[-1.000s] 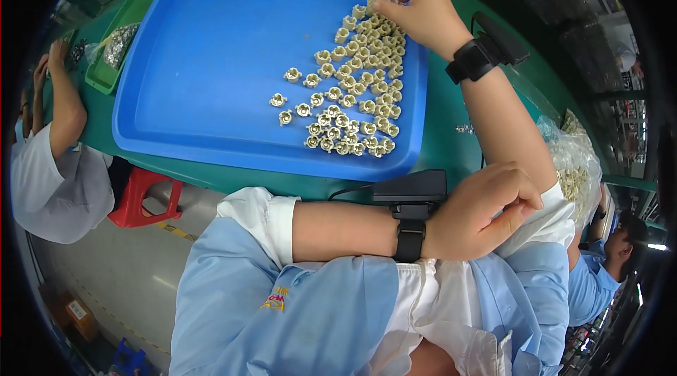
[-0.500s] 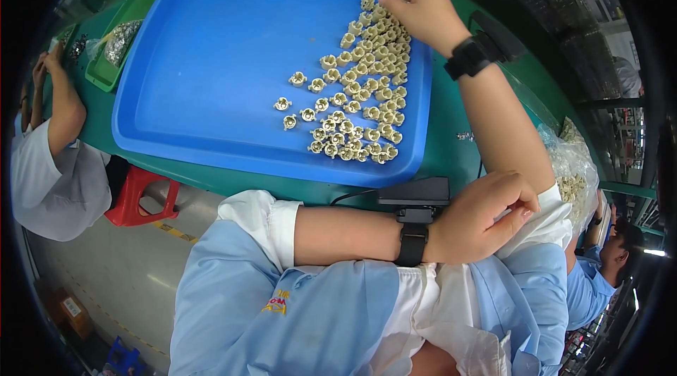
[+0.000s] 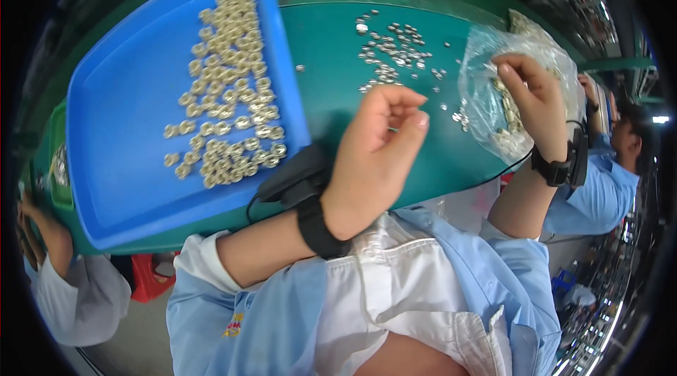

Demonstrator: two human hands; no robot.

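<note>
My left hand (image 3: 379, 154) hovers over the green table's near edge (image 3: 423, 171), its fingers curled in loosely toward the thumb, with nothing visible in them. A black band sits on its wrist. My right hand (image 3: 530, 97) is at the right, fingertips bent down and pinching the rim of a clear plastic bag (image 3: 486, 105) full of small metal parts. Loose silver parts (image 3: 391, 52) lie scattered on the table between my hands. A blue tray (image 3: 127, 164) at the left holds several pale ring-shaped parts (image 3: 229, 87).
A black device with a cable (image 3: 293, 179) lies by the tray's near corner. Another person in white sleeves (image 3: 67, 284) sits at the lower left. A second person in a blue shirt (image 3: 606, 179) works at the right.
My right hand left the parts on the blue tray and moved right to the plastic bag. My left hand rose from my lap to the table edge. The view swung right.
</note>
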